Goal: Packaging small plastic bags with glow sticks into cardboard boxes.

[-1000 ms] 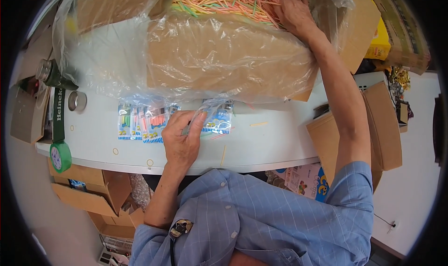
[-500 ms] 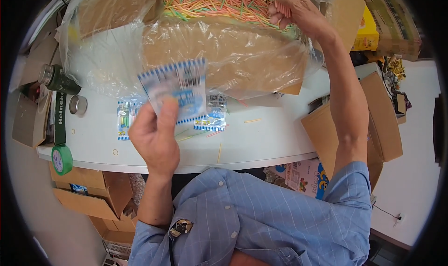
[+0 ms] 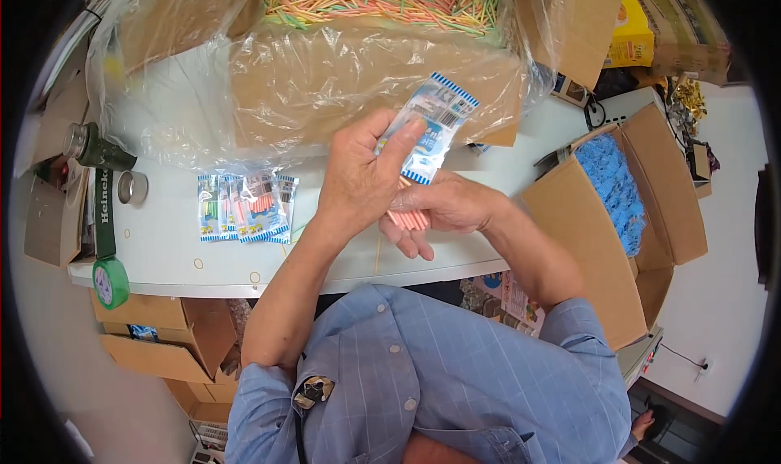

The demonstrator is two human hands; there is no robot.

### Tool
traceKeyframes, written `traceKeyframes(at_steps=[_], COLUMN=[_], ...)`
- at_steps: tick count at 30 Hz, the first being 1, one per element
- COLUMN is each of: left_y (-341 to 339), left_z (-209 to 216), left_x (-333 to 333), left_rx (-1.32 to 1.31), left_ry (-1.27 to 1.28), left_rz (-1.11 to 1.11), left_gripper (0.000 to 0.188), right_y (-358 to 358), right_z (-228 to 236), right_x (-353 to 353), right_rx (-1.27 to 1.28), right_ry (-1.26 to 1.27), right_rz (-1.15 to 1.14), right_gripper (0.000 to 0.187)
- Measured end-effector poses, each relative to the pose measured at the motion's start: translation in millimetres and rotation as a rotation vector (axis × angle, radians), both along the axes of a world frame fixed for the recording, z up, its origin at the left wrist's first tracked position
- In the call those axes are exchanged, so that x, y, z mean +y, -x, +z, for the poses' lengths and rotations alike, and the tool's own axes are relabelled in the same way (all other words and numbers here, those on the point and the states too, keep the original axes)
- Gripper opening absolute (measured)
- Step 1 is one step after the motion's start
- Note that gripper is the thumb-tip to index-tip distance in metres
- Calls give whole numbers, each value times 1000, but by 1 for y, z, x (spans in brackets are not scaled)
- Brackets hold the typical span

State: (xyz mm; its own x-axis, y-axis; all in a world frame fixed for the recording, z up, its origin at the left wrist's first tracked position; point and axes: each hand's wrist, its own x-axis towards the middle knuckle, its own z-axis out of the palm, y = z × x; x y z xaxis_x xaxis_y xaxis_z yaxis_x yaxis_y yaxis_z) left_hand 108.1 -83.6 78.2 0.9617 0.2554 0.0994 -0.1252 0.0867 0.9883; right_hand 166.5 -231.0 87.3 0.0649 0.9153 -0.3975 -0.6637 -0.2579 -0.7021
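A small blue-and-white printed plastic packet (image 3: 431, 130) with striped ends is held aslant above a white, curved-edge desk (image 3: 163, 248), in front of a person in a blue checked short-sleeved shirt (image 3: 455, 358). The left hand (image 3: 362, 167) grips the packet, its thumb pressed across the printed face. Just below, the right hand (image 3: 455, 203) closes around a bundle of slim pink sticks (image 3: 409, 219), the ends jutting out beneath the thumb while the lower fingers stretch loosely past them; the hands meet, and whether any stick reaches inside the packet cannot be told. On the desk left of the hands, several flat blue-and-white packets filled with coloured sticks (image 3: 248, 209) lie overlapping in a row. Nearer the desk's front edge are thin tan rubber bands (image 3: 198, 263) and, below the hands, a single slender yellow stick (image 3: 377, 255). Beyond the hands stands a large brown cardboard carton (image 3: 366, 98) draped in clear plastic sheeting (image 3: 179, 118), heaped with pink, green and yellow sticks (image 3: 382, 0). At far left, a round silver metal tin (image 3: 133, 188) sits beside a tilted dark green bottle (image 3: 106, 153), with a roll of green tape (image 3: 111, 283) at the desk's edge. At right, an open brown cardboard box (image 3: 569, 260) holds crinkled bright blue material (image 3: 610, 194).
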Motion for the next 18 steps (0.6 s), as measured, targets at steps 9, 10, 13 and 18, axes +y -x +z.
traceKeyframes(at_steps=[9,10,13,18], left_y=[7,9,14,38], left_z=[-27,-27,-24,-20], left_x=[-9,-10,-5,0], left_rx=[271,290,204,47], left_ry=[208,244,279,245], left_rz=[-298,-239,-66,186], left_gripper=[31,29,25,21], right_y=[13,13,15,18], right_z=[-61,-60,-60,-92], right_x=[-14,-15,-21,-52], right_rx=[182,183,-259,-1021], right_ry=[-83,-84,-35,16], right_rz=[-24,-26,-20,-599], right_gripper=[22,22,25,19])
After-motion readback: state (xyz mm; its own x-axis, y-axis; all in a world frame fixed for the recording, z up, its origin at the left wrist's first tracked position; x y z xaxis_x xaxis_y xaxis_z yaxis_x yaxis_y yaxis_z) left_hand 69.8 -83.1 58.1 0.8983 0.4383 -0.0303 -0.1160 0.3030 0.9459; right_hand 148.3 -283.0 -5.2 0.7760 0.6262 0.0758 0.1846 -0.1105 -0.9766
